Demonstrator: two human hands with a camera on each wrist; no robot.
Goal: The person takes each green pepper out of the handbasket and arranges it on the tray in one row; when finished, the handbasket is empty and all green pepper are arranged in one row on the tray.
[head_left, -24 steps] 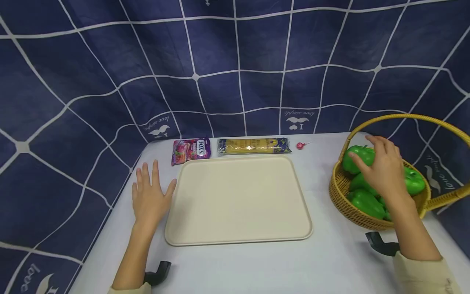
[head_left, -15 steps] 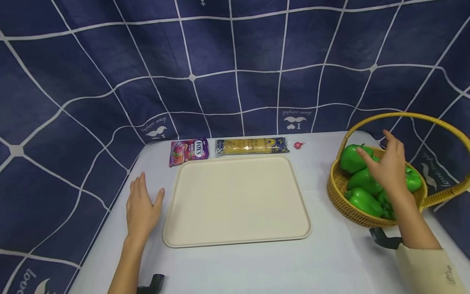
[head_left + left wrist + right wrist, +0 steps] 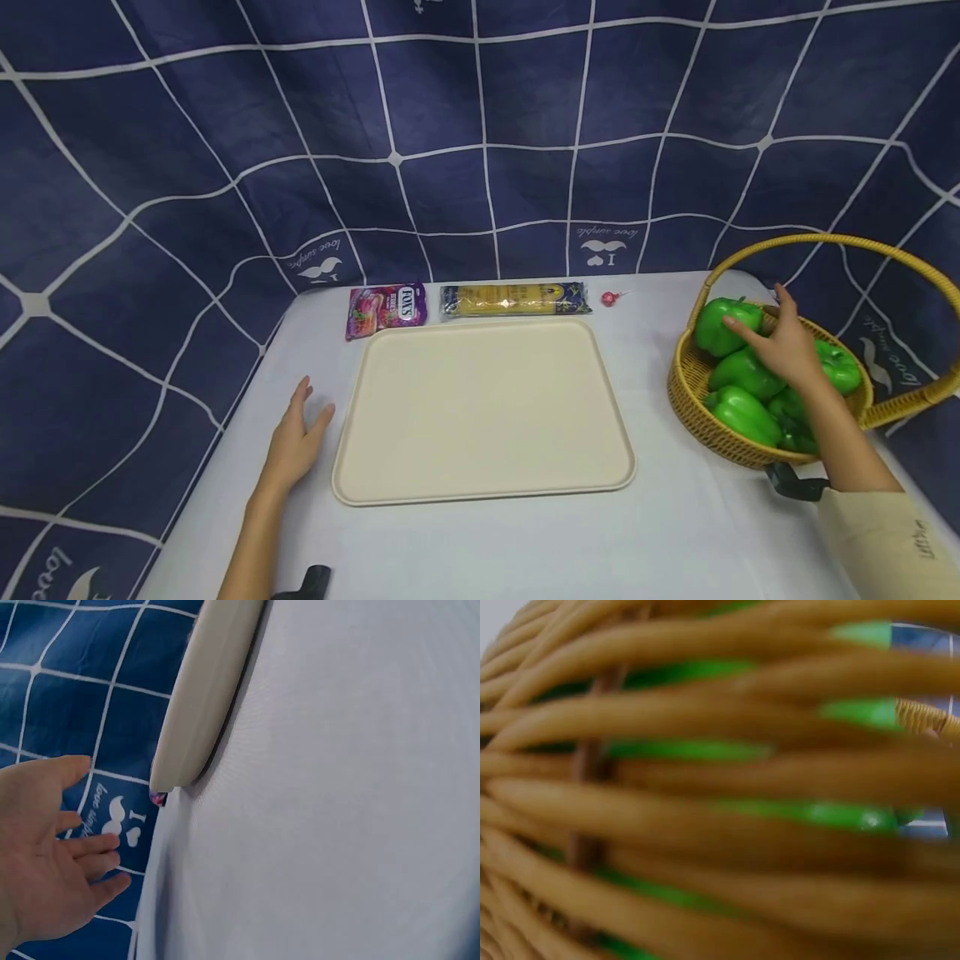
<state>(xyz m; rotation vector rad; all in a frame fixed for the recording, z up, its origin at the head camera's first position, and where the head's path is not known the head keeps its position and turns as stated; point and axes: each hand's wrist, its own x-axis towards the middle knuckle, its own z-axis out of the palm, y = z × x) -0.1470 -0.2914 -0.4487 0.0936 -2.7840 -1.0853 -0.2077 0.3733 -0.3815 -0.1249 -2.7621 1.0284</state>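
Note:
My right hand [image 3: 787, 346] is inside the wicker basket [image 3: 705, 429], over several green bell peppers. Its thumb overlaps the rear bell pepper [image 3: 723, 327] in the head view, and the index finger extends away from the thumb. The other fingers are largely hidden there. Close-up basket weave [image 3: 705, 780] fills the right wrist view and hides this hand, with green showing through the gaps. On the left, my left hand [image 3: 292, 442] hovers beside the cream tray [image 3: 480, 408], thumb apart and fingers relaxed, holding nothing. The left wrist view shows its palm and loosely bent fingers.
Behind the tray lie a purple Fox's candy bag [image 3: 386, 311], a long yellow-and-blue packet [image 3: 516, 298] and a small red lollipop [image 3: 609, 297]. The basket's tall arched handle [image 3: 825, 237] rises above the right hand. A blue checked cloth [image 3: 480, 125] hangs behind the table.
My left hand has drawn back toward the near edge, and its fingers have bent slightly. My right hand has lifted slightly, shifted right and then lowered among the peppers.

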